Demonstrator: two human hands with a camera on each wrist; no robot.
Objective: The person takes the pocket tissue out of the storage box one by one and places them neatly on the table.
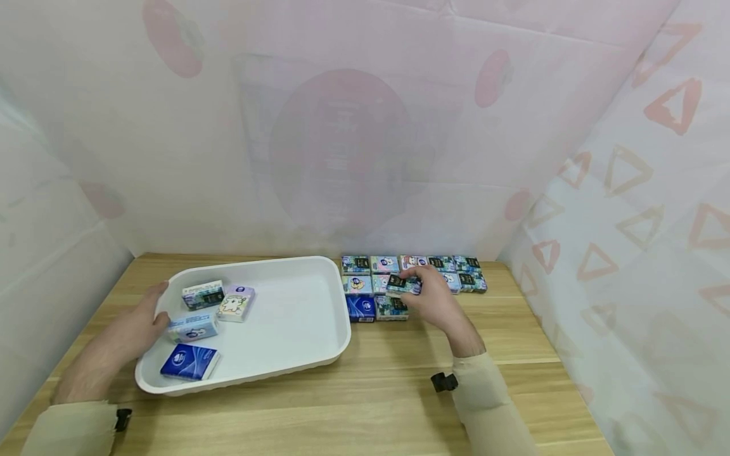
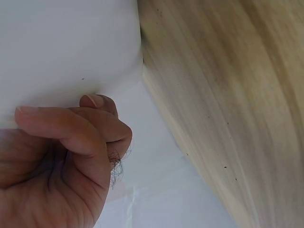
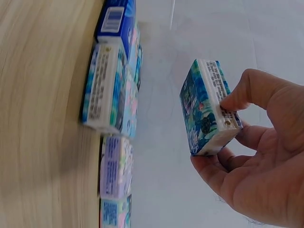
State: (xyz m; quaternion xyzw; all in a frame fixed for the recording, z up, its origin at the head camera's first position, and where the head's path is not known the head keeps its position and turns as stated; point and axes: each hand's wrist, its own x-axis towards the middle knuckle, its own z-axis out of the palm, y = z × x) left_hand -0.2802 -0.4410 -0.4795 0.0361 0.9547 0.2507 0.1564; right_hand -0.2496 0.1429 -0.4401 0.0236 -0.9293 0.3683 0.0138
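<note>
My right hand (image 1: 436, 301) pinches a small dark floral tissue pack (image 3: 211, 107) between thumb and fingers. In the right wrist view this pack is raised off the table, apart from the rows of tissue packs (image 3: 102, 90). My left hand (image 1: 122, 332) grips the left rim of a white tray (image 1: 296, 310); its curled fingers (image 2: 90, 128) touch the rim's outer side in the left wrist view. Inside the tray, toward its left, lie a dark floral pack (image 1: 203, 295), a lilac pack (image 1: 236, 303), a light blue pack (image 1: 194, 327) and a deep blue pack (image 1: 190, 362).
Rows of packs lie right of the tray against the back wall, among them a blue pack (image 1: 361, 308) and a floral pack (image 1: 391, 308) in front. The wooden table (image 1: 365, 405) is bounded by sheeted walls (image 1: 342, 158) behind and on both sides.
</note>
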